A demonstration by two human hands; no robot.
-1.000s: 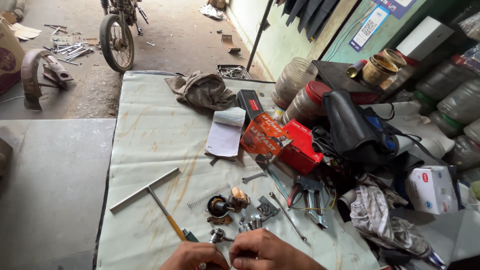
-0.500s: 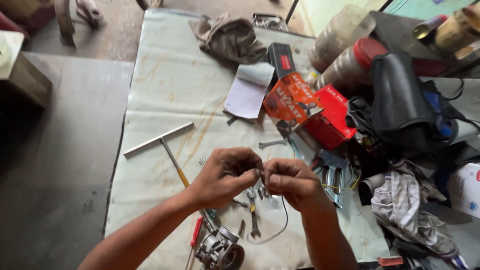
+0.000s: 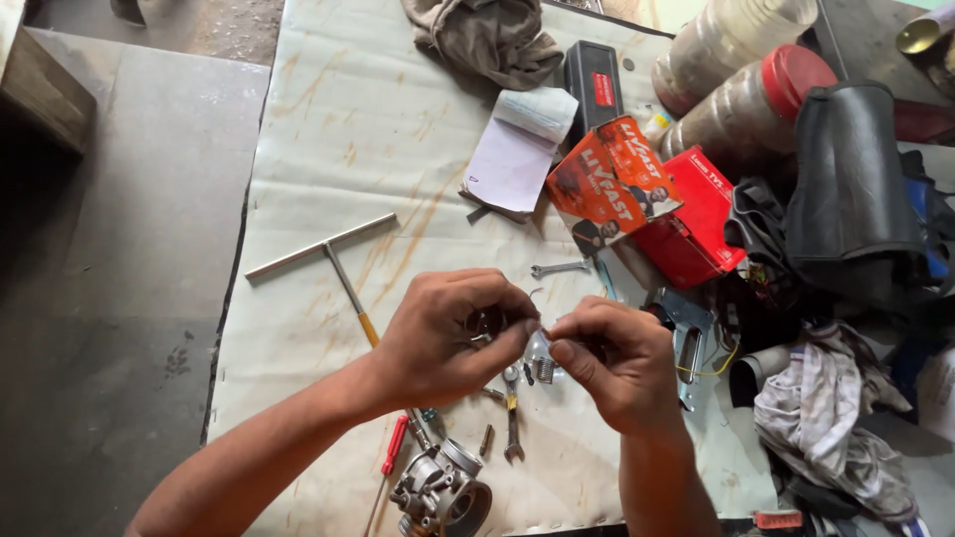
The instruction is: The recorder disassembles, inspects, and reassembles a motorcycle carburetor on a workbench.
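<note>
My left hand (image 3: 453,333) is closed around a small dark round metal part, mostly hidden in the fingers. My right hand (image 3: 612,358) pinches something tiny against it; the fingertips of both hands meet over the table. Below the hands lie a small spanner (image 3: 511,428), a spring-like part (image 3: 542,368) and loose screws. A grey metal carburettor body (image 3: 443,492) sits near the front edge, next to a red-handled screwdriver (image 3: 395,445).
A T-handle wrench (image 3: 318,249) lies left of the hands. Behind them are a notepad (image 3: 517,149), orange and red boxes (image 3: 647,199), a black case (image 3: 594,80), a rag (image 3: 482,40), plastic jars (image 3: 766,99), pliers (image 3: 686,328) and a heap of cloth and black gear at the right.
The view has tilted down and closer to the table. Both hands rose from the front edge to the middle and came together around the small part.
</note>
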